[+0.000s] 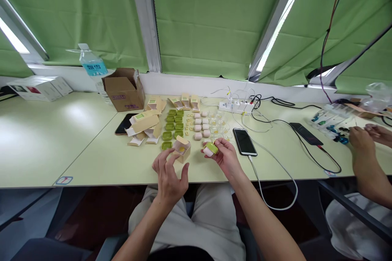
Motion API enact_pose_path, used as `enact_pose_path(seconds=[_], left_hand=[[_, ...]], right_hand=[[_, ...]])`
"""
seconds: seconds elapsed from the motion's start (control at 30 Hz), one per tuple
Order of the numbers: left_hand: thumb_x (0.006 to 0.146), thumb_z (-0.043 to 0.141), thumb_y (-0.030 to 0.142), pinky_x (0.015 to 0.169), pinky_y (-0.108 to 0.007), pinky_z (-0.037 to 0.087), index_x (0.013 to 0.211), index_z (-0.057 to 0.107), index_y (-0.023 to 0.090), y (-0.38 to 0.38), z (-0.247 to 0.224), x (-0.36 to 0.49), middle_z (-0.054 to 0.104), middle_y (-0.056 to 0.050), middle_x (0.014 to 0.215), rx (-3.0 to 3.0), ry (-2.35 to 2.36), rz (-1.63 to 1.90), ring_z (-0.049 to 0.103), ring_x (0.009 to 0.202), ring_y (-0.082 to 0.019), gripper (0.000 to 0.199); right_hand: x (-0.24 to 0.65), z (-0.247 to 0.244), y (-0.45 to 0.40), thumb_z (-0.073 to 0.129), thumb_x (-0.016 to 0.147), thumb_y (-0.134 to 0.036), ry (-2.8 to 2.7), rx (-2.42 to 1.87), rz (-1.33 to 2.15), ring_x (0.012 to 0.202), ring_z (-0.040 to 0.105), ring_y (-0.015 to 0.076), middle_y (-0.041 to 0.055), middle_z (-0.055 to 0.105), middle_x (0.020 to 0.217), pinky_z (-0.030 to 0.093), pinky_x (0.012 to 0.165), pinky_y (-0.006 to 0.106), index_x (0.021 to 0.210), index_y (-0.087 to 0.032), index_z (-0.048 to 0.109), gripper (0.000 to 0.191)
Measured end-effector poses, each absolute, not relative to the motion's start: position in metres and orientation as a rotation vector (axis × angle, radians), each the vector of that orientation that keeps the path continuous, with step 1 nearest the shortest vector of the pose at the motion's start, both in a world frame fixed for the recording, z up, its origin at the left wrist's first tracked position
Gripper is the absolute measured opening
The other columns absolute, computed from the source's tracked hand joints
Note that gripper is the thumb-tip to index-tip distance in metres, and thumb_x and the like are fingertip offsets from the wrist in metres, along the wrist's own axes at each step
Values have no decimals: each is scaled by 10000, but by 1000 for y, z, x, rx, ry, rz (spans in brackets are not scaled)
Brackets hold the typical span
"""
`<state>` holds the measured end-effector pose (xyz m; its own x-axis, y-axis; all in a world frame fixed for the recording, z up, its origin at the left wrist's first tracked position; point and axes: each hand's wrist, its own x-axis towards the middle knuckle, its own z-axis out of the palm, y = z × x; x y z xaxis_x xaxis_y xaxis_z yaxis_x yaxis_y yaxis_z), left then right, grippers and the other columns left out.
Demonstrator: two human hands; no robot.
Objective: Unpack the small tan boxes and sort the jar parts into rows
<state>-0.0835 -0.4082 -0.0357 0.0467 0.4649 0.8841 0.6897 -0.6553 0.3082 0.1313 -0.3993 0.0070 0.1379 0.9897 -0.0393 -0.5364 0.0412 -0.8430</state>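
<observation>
My right hand (227,155) is closed on a small green and white case (210,149), held just above the table's front part. Fingers apart, my left hand (171,177) is beside a small open cream carton (183,150); whether its fingertips touch the carton I cannot tell. Beyond the hands stand rows of green square trays (170,126), tiny yellowish pieces (187,122), pale pink-white rounded caps (197,127) and clear plastic pieces (218,124). Several folded cream cartons (143,124) lie in a heap at the left, with more upright at the back.
A cardboard box (124,89) and a large water bottle (92,63) stand at the back left. Right of my hand lies a charging phone (245,142), its white cable looping over the table edge. A power strip (235,107) sits behind. A co-worker's hands (363,140) work at far right.
</observation>
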Motion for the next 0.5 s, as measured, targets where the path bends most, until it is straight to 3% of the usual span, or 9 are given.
enact_pose_path(seconds=[0.13, 0.23, 0.37, 0.5], left_hand=[[964, 714, 171, 1176, -561, 467, 1528, 444, 210, -414, -14, -71, 614, -213, 1469, -2472, -948, -1655, 585, 1410, -348, 626], [968, 741, 230, 1243, -580, 410, 1594, 395, 207, -407, -2, -60, 604, -211, 1536, -2606, -900, -1588, 525, 1508, -363, 715], [985, 678, 193, 1230, -561, 402, 1521, 448, 243, -384, 12, -53, 671, -167, 1487, -2624, -827, -1611, 525, 1534, -345, 585], [960, 633, 174, 1154, -510, 453, 1414, 509, 246, -363, 33, -57, 723, -136, 1365, -2525, -795, -1707, 641, 1391, -320, 476]], right_hand=[[124, 11, -402, 954, 753, -372, -644, -752, 1482, 685, 811, 253, 20, 810, 854, 710, 646, 412, 905, -220, 680, 348], [115, 15, -401, 885, 804, -287, -580, -660, 1561, 759, 816, 254, 35, 823, 889, 719, 776, 473, 907, -214, 697, 227], [100, 25, -393, 822, 808, -242, -548, -553, 1576, 866, 809, 259, 30, 831, 926, 697, 909, 520, 945, -214, 733, 165], [90, 39, -382, 838, 796, -341, -668, -588, 1566, 868, 801, 278, 39, 821, 921, 699, 856, 510, 1016, -215, 757, 266]])
